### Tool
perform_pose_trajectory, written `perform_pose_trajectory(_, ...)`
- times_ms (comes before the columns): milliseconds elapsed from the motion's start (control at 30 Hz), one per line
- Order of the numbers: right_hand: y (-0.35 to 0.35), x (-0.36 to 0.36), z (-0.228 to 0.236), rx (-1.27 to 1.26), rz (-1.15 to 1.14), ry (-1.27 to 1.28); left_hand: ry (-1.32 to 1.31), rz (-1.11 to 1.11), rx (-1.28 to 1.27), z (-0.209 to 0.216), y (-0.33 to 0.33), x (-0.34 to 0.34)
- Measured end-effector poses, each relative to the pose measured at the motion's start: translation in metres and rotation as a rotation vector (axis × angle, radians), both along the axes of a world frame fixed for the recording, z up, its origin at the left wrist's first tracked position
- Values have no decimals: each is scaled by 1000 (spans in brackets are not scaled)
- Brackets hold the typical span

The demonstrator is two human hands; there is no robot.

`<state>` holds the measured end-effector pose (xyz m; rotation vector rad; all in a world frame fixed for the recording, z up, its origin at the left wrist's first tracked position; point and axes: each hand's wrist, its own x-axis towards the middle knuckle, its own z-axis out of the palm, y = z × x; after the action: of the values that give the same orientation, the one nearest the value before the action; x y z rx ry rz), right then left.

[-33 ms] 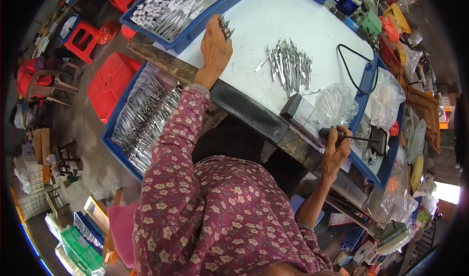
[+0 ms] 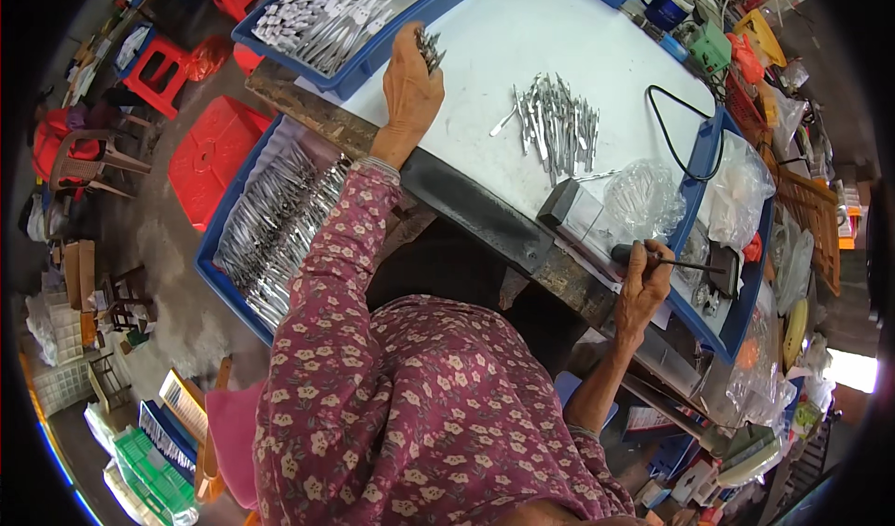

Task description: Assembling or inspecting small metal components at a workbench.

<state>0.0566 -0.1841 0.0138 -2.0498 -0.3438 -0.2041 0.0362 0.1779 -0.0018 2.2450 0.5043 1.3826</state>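
My left hand (image 2: pixel 410 88), above the table's near left side, is closed round a bunch of slim metal pieces (image 2: pixel 430 51); their tips stick out past the fingers. At the right, my right hand (image 2: pixel 643 284) grips a screwdriver (image 2: pixel 695 266) with a dark handle, its shaft pointing right. Between the hands, a loose pile of slim silver metal pieces (image 2: pixel 557 127) lies on the white tabletop (image 2: pixel 485 51). A dark block (image 2: pixel 557 203) stands at the table's near edge, with a clear plastic bag (image 2: pixel 643 200) beside it.
A blue tray (image 2: pixel 350 81) full of similar pieces sits at the far left. Another blue tray (image 2: pixel 207 251), also full, is lower left. On the right, a blue tray (image 2: pixel 722 340) holds plastic bags and small parts. A black cord loop (image 2: pixel 651 116) and blue mug (image 2: pixel 666 7) lie beyond.
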Motion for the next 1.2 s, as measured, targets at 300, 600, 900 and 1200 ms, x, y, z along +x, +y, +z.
perform_pose_trajectory(300,4,0,0,-19,14,-43,-262,-109,-439,-10,0,-22)
perform_pose_trajectory(600,11,-4,5,-9,36,-62,-333,-192,-609,-28,7,-27)
perform_pose_trajectory(900,2,1,-1,-2,48,-21,-377,-223,-593,-32,3,-26)
perform_pose_trajectory(1200,5,-1,-1,-14,44,-60,-606,-309,-833,-4,17,-77)
